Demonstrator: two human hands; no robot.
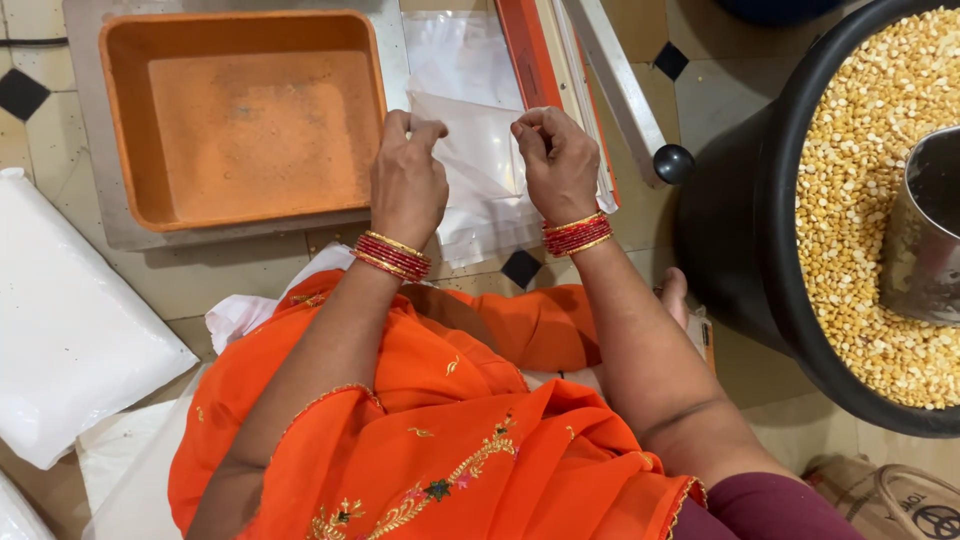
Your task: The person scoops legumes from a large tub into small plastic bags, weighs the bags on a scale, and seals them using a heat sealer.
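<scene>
Left hand (408, 180) and right hand (558, 165) both pinching a clear bag (480, 160), orange tray (240, 120) at left, black tub (780, 260) of yellow lentils (860, 150) at right

Clear plastic bag (480, 165), flat, pinched open

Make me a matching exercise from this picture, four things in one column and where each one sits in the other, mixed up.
Things:
1. orange tray
2. clear bag
3. metal scoop
4. white sack

Places:
A. in the tub of yellow split pulses, far right
B. pinched between the left hand and right hand
C. on the floor at the left edge
D. on the grey platform, upper left

Pairs: 1-D, 2-B, 3-A, 4-C
</scene>
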